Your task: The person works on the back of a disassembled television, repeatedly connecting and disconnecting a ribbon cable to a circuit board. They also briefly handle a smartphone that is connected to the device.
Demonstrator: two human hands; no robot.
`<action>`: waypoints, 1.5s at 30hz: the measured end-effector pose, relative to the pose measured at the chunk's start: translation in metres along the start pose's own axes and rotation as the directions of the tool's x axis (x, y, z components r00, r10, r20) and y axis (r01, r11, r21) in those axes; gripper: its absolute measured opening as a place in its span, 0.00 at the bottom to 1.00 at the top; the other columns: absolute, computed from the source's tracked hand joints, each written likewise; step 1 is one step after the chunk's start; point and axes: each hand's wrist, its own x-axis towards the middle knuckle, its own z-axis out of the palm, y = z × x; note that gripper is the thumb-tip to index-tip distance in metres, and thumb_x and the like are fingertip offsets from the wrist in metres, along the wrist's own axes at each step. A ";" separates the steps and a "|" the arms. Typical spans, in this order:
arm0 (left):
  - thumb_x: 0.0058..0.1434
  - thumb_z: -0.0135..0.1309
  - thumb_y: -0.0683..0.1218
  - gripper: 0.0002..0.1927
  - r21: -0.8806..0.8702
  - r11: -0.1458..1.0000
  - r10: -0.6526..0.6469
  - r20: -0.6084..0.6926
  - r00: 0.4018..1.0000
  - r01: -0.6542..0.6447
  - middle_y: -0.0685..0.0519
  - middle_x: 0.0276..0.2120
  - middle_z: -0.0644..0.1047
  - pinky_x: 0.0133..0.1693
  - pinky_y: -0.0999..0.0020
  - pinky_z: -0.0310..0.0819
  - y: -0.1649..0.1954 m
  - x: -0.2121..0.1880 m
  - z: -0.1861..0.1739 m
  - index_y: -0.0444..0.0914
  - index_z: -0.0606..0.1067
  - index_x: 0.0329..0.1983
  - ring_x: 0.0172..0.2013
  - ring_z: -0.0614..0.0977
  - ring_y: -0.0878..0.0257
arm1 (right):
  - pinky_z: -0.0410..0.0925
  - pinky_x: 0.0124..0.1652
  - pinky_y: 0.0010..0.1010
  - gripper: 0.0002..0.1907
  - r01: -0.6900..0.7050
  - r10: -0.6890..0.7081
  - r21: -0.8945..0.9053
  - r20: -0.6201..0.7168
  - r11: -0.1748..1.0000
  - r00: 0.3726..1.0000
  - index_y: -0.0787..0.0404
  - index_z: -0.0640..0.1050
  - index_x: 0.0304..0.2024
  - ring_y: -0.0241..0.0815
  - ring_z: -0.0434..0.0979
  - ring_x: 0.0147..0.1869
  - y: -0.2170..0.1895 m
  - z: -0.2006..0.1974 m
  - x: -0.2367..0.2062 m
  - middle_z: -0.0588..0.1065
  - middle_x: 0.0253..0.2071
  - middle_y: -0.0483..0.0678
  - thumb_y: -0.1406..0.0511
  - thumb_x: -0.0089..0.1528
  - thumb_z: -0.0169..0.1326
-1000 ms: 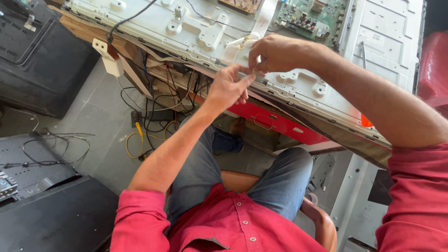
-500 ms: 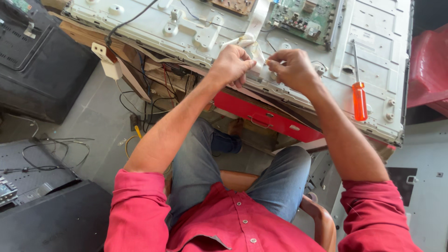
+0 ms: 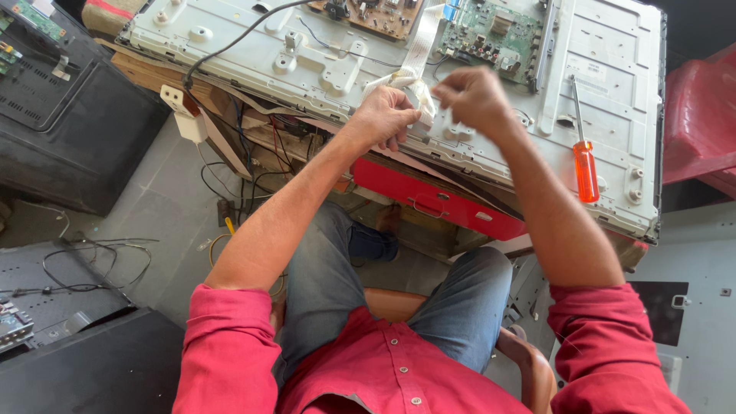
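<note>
A wide grey metal panel [image 3: 322, 61] lies under both hands, its green circuit board [image 3: 491, 31] just beyond the fingers. The left hand [image 3: 383, 115] and right hand [image 3: 471, 96] pinch a pale, flat, crumpled ribbon cable [image 3: 418, 84] between their fingers. An orange-handled screwdriver [image 3: 585, 165] lies well right of them.

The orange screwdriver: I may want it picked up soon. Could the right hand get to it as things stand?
Probably yes. The orange screwdriver lies bare on the metal back panel, to the right of the right hand, with nothing between them. That hand is pinching the white ribbon cable, though.
</note>
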 end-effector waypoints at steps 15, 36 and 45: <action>0.64 0.55 0.48 0.13 -0.134 0.991 -0.003 0.028 1.000 0.007 0.50 0.18 0.79 0.13 0.72 0.72 -0.013 0.002 0.016 0.31 0.78 0.35 0.12 0.79 0.65 | 0.76 0.27 0.26 0.09 -0.061 0.034 -0.105 -0.245 0.993 0.969 0.68 0.83 0.36 0.33 0.81 0.25 -0.044 -0.055 0.119 0.79 0.25 0.47 0.67 0.63 0.57; 0.64 0.56 0.48 0.13 -0.124 0.990 -0.063 0.062 0.996 0.070 0.52 0.18 0.79 0.13 0.73 0.69 0.004 -0.015 0.022 0.31 0.78 0.38 0.12 0.78 0.67 | 0.74 0.30 0.24 0.10 0.163 -0.182 -0.134 -0.138 0.977 0.974 0.64 0.80 0.53 0.32 0.78 0.33 -0.025 -0.053 0.147 0.80 0.43 0.53 0.66 0.71 0.57; 0.64 0.56 0.48 0.13 -0.126 0.989 -0.069 0.047 0.997 0.075 0.51 0.19 0.79 0.14 0.72 0.70 0.004 -0.022 0.022 0.32 0.77 0.37 0.13 0.78 0.67 | 0.72 0.31 0.26 0.20 0.168 -0.138 -0.229 0.142 0.959 0.980 0.54 0.79 0.60 0.33 0.77 0.36 -0.026 -0.062 0.172 0.79 0.47 0.45 0.66 0.65 0.59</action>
